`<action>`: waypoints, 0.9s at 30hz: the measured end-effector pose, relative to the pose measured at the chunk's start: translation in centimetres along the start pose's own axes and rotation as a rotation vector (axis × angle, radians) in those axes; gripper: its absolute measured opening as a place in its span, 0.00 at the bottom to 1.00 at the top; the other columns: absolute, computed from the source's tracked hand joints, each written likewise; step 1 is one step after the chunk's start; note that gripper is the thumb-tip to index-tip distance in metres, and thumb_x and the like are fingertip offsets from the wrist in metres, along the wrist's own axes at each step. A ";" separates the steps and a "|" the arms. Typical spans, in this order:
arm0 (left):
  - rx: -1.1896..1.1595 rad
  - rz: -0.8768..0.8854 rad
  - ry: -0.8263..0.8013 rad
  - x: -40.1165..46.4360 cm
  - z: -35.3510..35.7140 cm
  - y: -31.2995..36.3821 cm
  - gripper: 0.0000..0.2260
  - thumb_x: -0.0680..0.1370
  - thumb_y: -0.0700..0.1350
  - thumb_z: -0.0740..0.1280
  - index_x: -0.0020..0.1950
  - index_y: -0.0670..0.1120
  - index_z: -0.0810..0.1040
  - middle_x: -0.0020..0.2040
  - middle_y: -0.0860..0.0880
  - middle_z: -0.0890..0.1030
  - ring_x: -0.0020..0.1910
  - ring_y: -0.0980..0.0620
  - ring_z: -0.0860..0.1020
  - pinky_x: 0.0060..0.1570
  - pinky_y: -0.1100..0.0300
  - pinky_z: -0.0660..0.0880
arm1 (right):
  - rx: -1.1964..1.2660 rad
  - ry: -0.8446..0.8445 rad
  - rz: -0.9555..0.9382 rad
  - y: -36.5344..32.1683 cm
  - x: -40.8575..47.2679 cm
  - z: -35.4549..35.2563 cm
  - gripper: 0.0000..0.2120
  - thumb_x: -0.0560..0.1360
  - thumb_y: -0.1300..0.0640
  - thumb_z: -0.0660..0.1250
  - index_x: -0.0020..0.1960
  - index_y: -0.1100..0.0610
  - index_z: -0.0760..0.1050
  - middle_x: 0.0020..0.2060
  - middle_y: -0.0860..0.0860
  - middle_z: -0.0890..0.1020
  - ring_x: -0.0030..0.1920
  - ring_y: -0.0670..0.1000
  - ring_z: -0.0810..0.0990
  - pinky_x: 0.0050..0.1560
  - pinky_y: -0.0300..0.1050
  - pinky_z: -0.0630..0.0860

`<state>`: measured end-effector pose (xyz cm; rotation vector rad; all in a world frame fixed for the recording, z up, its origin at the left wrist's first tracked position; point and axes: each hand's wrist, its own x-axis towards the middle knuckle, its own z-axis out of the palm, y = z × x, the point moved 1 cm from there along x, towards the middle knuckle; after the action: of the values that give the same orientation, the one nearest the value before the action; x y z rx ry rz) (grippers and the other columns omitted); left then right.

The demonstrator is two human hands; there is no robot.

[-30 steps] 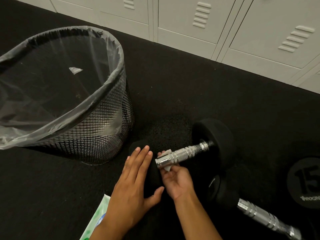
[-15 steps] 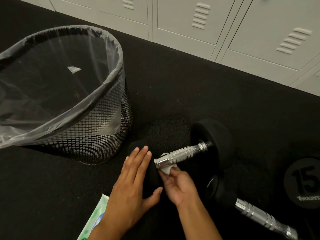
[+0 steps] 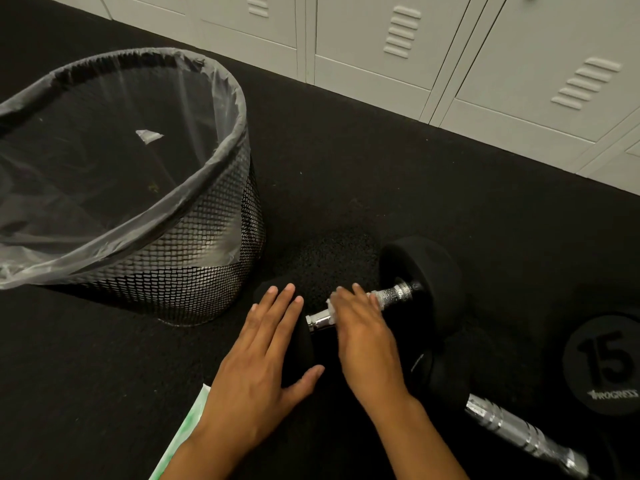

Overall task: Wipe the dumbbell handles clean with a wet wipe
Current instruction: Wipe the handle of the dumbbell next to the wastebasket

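Note:
A black dumbbell lies on the floor with its chrome handle [image 3: 394, 295] running from lower left to upper right. My left hand [image 3: 263, 362] rests flat on the near black weight head [image 3: 299, 355], fingers straight. My right hand [image 3: 363, 336] lies over the middle of the handle, palm down, holding a white wet wipe [image 3: 333, 304] against the chrome; only a bit of the wipe shows at the fingertips. The far weight head [image 3: 420, 268] stands beyond the hand. A second dumbbell's chrome handle [image 3: 519, 438] lies at the lower right.
A black mesh waste bin [image 3: 194, 265] with a clear liner stands at the left, a scrap of paper inside. A green-and-white wipe pack [image 3: 183, 431] peeks out under my left forearm. A weight head marked 15 [image 3: 604, 365] sits at the right. White lockers [image 3: 381, 46] line the back.
My right hand has turned from under the handle's near end to over its top and slid up toward the middle with the wipe. The left hand stays on the near weight head.

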<state>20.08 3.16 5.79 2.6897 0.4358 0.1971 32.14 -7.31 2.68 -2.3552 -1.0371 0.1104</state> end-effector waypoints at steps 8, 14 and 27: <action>-0.006 0.002 0.010 -0.1 0.2 0.1 0.35 0.73 0.62 0.60 0.75 0.46 0.56 0.76 0.49 0.56 0.75 0.51 0.53 0.73 0.57 0.47 | -0.044 -0.046 -0.355 3.2 -0.1 -0.5 0.17 0.75 0.62 0.57 0.61 0.61 0.75 0.60 0.54 0.78 0.65 0.52 0.71 0.68 0.49 0.62; -0.026 -0.007 0.037 0.1 0.4 0.0 0.36 0.73 0.61 0.61 0.75 0.46 0.56 0.76 0.49 0.57 0.75 0.50 0.54 0.72 0.55 0.50 | -0.061 -0.037 -0.130 0.9 1.9 0.5 0.04 0.71 0.63 0.66 0.43 0.56 0.76 0.39 0.49 0.79 0.46 0.48 0.77 0.65 0.48 0.65; -0.062 0.016 0.073 0.3 0.6 0.0 0.35 0.72 0.60 0.62 0.74 0.44 0.59 0.75 0.48 0.59 0.74 0.49 0.56 0.73 0.58 0.48 | -0.084 -0.200 -0.154 0.6 2.6 -0.5 0.10 0.74 0.56 0.57 0.43 0.55 0.77 0.38 0.48 0.80 0.44 0.47 0.77 0.60 0.47 0.72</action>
<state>20.44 3.03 5.29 2.6327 0.4235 0.3090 34.45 -6.04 3.17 -2.3649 -1.3387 0.2531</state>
